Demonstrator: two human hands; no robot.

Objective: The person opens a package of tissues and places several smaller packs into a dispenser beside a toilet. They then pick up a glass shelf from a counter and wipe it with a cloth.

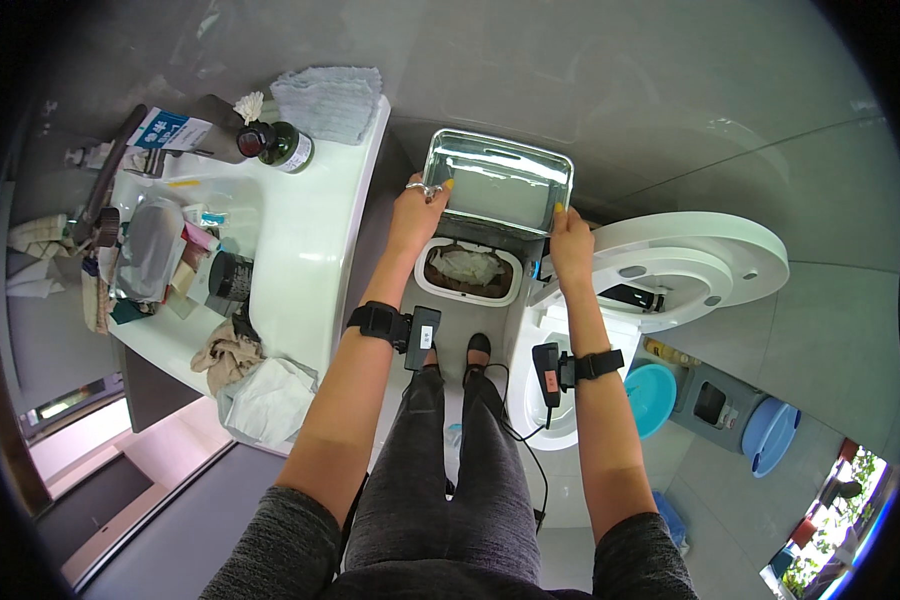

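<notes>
A clear rectangular container with a shiny rim is held level between both hands above the floor. My left hand grips its lower left corner, thumb on the rim; rings show on the fingers. At its lower right corner, my right hand grips the side, thumb on the rim. What the container holds, if anything, cannot be told. Below it stands a waste bin with a white rim, lined with a brownish bag and holding crumpled whitish material. Both wrists wear black straps with small devices.
A white sink counter on the left bears a folded grey towel, a green bottle and clutter. The toilet stands right of my legs with its lid raised. Basins lie farther right. A black cable hangs beside my legs.
</notes>
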